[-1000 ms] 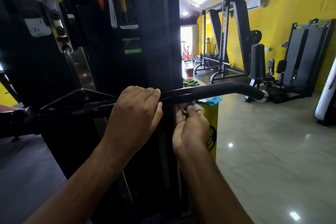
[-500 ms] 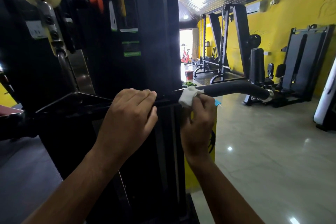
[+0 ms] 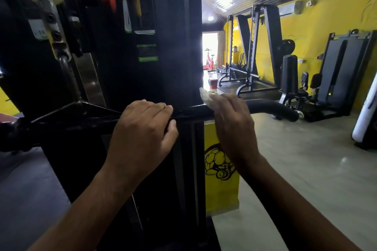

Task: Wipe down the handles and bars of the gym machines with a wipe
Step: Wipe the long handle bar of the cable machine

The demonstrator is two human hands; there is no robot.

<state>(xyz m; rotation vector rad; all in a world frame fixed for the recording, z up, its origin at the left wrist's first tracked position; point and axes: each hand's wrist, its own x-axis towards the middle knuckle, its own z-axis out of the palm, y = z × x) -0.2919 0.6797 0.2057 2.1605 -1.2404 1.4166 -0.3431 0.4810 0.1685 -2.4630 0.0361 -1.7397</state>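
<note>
While my left hand [image 3: 142, 130] clamps the bar [image 3: 191, 112], right hand [image 3: 230, 122] fingers press the wipe [image 3: 205, 96] atop it; padded grip [image 3: 273, 109] runs rightward, nearer the R hand.

Blown-out daylight floods from the far doorway [image 3: 210, 51]; the near machine frame [image 3: 173, 36] sits in deep shadow; the right hand [image 3: 234, 126] is motion-blurred.

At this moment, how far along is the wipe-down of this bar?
Done: nothing visibly so. In hand: the left hand grips the bar while the right hand presses the wipe onto it. Left: the padded grip beyond and the machines along the yellow wall.
</note>
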